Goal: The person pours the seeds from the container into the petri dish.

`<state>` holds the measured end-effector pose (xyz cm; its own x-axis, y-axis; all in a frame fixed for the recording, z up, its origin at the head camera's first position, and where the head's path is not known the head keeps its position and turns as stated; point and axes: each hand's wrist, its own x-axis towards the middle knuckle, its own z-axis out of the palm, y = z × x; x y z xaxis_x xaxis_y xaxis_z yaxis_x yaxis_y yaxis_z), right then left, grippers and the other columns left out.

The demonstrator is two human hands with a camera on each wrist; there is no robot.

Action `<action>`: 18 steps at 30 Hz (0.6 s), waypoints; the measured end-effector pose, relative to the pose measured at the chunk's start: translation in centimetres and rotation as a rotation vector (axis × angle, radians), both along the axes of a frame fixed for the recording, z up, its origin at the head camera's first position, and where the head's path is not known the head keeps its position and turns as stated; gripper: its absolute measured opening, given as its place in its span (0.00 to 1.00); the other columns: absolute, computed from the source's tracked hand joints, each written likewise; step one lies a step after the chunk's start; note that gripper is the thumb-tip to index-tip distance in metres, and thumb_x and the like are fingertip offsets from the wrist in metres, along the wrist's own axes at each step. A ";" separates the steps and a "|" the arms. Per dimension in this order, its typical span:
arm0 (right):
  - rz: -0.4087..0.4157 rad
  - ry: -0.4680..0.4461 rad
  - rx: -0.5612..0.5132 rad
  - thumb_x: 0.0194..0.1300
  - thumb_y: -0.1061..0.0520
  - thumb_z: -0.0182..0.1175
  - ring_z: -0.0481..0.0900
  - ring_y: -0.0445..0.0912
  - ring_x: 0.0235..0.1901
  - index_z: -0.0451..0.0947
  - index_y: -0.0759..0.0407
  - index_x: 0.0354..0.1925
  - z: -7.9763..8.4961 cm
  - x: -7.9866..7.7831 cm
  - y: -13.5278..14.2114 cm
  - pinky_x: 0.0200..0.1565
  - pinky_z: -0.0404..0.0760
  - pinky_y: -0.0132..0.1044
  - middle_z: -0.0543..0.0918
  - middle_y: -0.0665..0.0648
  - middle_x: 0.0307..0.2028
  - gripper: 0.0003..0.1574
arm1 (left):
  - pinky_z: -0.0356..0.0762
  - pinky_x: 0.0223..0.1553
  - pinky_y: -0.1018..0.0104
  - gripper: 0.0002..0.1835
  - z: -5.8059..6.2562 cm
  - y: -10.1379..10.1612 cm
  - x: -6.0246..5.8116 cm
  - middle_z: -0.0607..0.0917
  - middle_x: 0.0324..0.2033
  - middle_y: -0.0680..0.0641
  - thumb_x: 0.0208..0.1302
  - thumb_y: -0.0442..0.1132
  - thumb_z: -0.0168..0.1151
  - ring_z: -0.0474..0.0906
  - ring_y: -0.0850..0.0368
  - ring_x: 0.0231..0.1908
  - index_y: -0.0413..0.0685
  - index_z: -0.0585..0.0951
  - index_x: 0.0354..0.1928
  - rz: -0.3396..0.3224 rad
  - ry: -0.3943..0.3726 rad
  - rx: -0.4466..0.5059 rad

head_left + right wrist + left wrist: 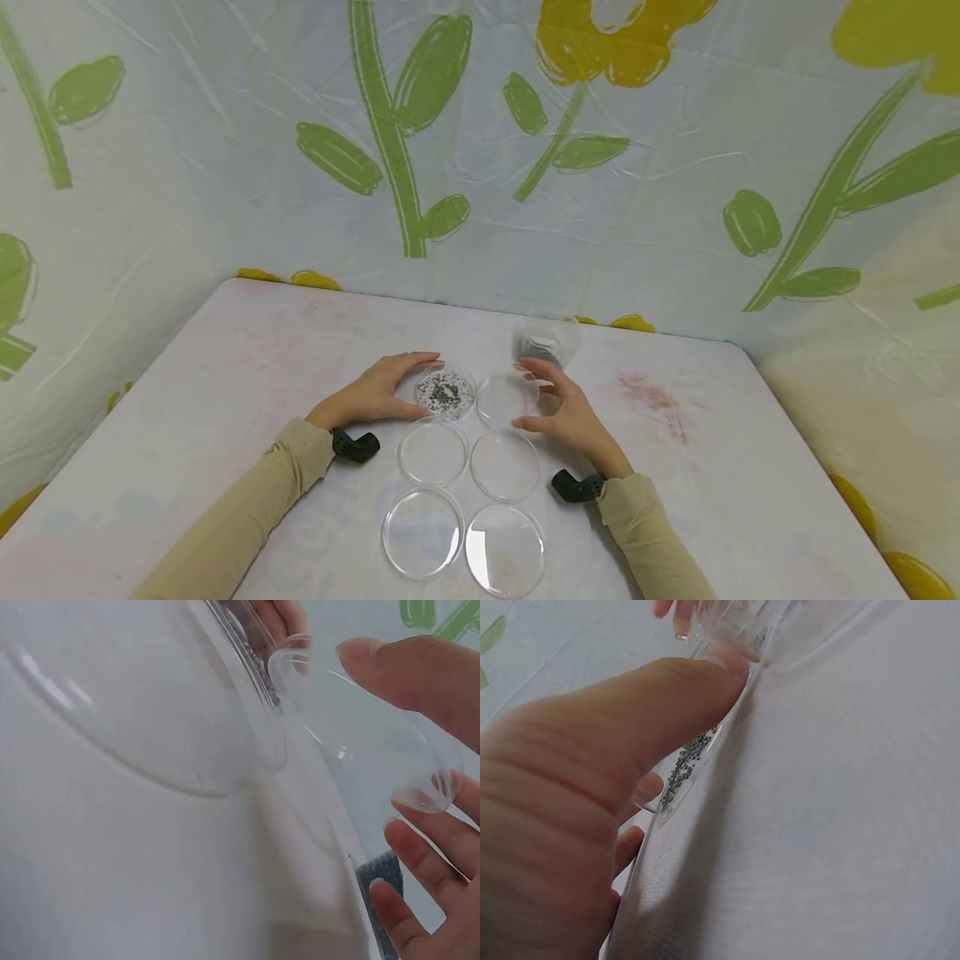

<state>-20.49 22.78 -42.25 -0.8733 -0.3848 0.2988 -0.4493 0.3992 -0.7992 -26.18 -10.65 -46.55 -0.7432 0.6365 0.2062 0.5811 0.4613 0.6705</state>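
My left hand [378, 390] holds a clear petri dish of dark granules [446, 393] by its rim, thumb on the near side and fingers on the far side. In the left wrist view the thumb lies along the rim, with the granules [686, 765] showing behind it. To the right, my right hand [562, 408] holds an unfilled clear petri dish or lid [507, 398] between thumb and fingers, right beside the filled one. The right wrist view shows this clear piece [375, 742] raised off the table, fingertips at its rim.
Nearer me are two rows of clear dishes: a left one [433, 452] and right one [505, 467], then another left [423, 533] and right [506, 550]. Behind the right hand stands a clear container with dark contents [542, 348]. A flowered sheet [480, 225] hangs behind the table [300, 333].
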 end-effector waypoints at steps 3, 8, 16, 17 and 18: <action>0.005 0.002 -0.005 0.46 0.68 0.77 0.70 0.66 0.59 0.66 0.67 0.67 1.3 0.6 -0.7 0.57 0.67 0.64 0.74 0.71 0.61 0.51 | 0.54 0.69 0.42 0.48 -0.1 -0.1 0.0 0.68 0.71 0.53 0.53 0.57 0.74 0.59 0.47 0.71 0.54 0.64 0.74 0.010 0.000 0.001; 0.007 0.014 -0.012 0.46 0.69 0.77 0.70 0.67 0.58 0.66 0.70 0.66 1.8 0.8 -1.3 0.57 0.68 0.64 0.74 0.72 0.60 0.50 | 0.54 0.69 0.42 0.48 -0.2 -0.2 -0.1 0.68 0.71 0.54 0.53 0.58 0.74 0.59 0.47 0.71 0.56 0.64 0.74 0.014 0.003 0.008; 0.023 0.012 -0.050 0.47 0.68 0.77 0.70 0.60 0.61 0.65 0.66 0.69 0.2 -0.3 -1.1 0.62 0.68 0.53 0.73 0.64 0.63 0.52 | 0.53 0.69 0.43 0.48 -0.4 0.0 -0.2 0.67 0.71 0.56 0.53 0.59 0.73 0.59 0.49 0.71 0.56 0.64 0.74 0.007 -0.004 0.002; 0.026 0.016 -0.051 0.47 0.68 0.77 0.70 0.58 0.61 0.64 0.64 0.69 0.0 -0.6 -1.0 0.63 0.68 0.51 0.73 0.62 0.64 0.53 | 0.53 0.69 0.44 0.48 -0.5 0.0 -0.3 0.67 0.71 0.56 0.53 0.60 0.73 0.58 0.50 0.71 0.57 0.64 0.74 0.011 -0.008 -0.001; 0.030 0.019 -0.052 0.47 0.68 0.77 0.70 0.57 0.62 0.64 0.63 0.70 -0.3 -0.8 -1.0 0.63 0.69 0.50 0.73 0.61 0.64 0.53 | 0.53 0.69 0.44 0.49 -0.5 -0.1 -0.3 0.67 0.71 0.56 0.52 0.59 0.73 0.58 0.50 0.71 0.57 0.64 0.74 0.011 -0.008 0.000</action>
